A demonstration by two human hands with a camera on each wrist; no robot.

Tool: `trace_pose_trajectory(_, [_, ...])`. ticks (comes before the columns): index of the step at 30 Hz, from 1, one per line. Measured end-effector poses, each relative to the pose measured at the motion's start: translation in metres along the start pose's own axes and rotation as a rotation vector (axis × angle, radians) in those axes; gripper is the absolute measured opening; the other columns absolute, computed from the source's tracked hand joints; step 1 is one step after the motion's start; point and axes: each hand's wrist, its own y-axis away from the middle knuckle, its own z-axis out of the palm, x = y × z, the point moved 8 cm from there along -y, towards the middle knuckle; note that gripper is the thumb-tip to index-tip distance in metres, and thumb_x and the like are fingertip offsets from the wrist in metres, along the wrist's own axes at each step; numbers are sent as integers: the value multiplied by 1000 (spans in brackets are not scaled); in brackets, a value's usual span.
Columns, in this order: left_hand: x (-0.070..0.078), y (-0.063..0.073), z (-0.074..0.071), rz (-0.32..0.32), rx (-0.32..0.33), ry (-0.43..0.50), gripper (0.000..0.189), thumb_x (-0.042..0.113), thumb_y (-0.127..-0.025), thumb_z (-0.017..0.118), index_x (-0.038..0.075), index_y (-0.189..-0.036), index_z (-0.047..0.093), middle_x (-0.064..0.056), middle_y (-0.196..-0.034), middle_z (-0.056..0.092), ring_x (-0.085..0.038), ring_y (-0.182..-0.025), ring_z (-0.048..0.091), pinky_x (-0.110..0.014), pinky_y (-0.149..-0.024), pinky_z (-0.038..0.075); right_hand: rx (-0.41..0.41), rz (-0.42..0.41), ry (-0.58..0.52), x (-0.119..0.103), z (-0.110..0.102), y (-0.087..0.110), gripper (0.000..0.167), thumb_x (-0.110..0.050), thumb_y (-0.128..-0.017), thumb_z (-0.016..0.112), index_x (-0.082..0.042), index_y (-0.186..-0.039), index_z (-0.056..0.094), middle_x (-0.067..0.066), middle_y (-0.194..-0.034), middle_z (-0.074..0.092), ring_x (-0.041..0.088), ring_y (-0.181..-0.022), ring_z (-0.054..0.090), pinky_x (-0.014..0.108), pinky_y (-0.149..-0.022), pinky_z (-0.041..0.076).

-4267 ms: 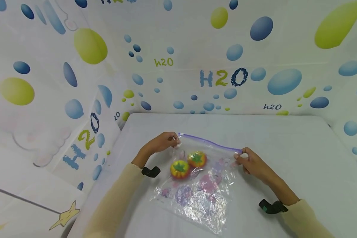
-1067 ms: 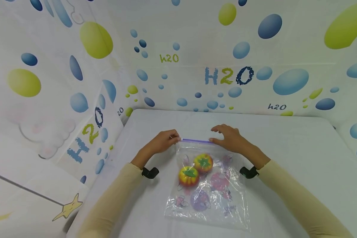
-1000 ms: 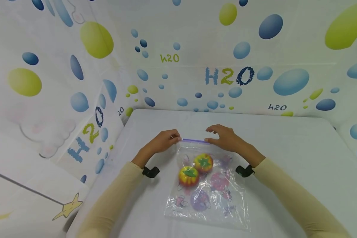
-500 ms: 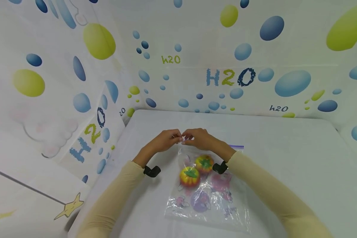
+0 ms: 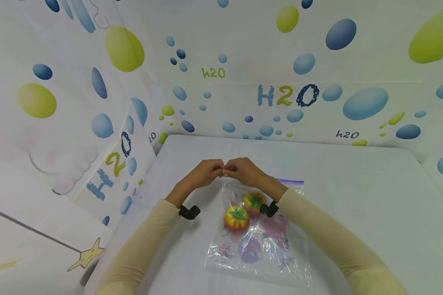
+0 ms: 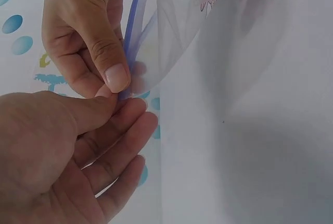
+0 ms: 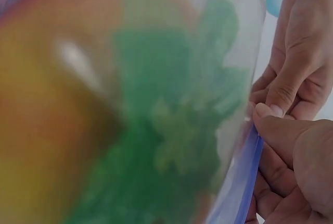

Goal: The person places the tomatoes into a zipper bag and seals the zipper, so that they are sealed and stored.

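A clear zip bag (image 5: pixel 277 258) with purple and pink prints lies flat on the table, its purple zip strip (image 5: pixel 293 181) along the far edge. Two rounded, ribbed yellow-red fruits (image 5: pixel 237 218) with green leafy tops show within the bag's outline. At the bag's far left corner, my left hand (image 5: pixel 204 174) pinches the end of the strip between thumb and fingers. My right hand (image 5: pixel 246 171) meets it there, thumb and finger pinching the same strip, as the left wrist view shows. The fingertips of both hands touch and hide the strip's end. My right forearm crosses above the bag.
A white-covered table (image 5: pixel 354 196) extends around the bag. Behind it and at the left stand white walls (image 5: pixel 236 37) printed with blue and green drops. A black strap-like device (image 5: pixel 189 212) sits at each wrist.
My right hand has slid left along the zip strip, from the bag's right corner to my left hand. The left hand keeps to the left corner. The bag, tilted earlier, lies straighter.
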Motion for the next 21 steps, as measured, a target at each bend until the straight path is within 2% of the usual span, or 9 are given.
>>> trace_pose_trajectory(10, [7,5,0,48,32,4,9,15,-105,64,12,-97,66,-8,-96,75,-19,-91,65,-37,-82,50,27,-10,-35,-1,-4,3,12,-16,-99,75,-6,-102,80,4,-100,81,16,-90,72,33,-83,59])
trace_pose_trajectory(16, [10,7,2,74,22,8,8,15,-105,64,11,-99,68,-9,-99,76,-21,-94,69,-39,-84,52,9,-7,-44,2,-4,6,12,-18,-100,74,-7,-99,80,4,-97,81,12,-84,68,29,-77,55])
trace_pose_trajectory(21, [15,8,3,99,13,18,8,13,-106,63,8,-101,68,-13,-103,77,-24,-99,72,-44,-90,55,-3,-34,-72,4,-6,9,12,-18,-100,74,-7,-100,79,6,-98,81,12,-85,70,30,-77,55])
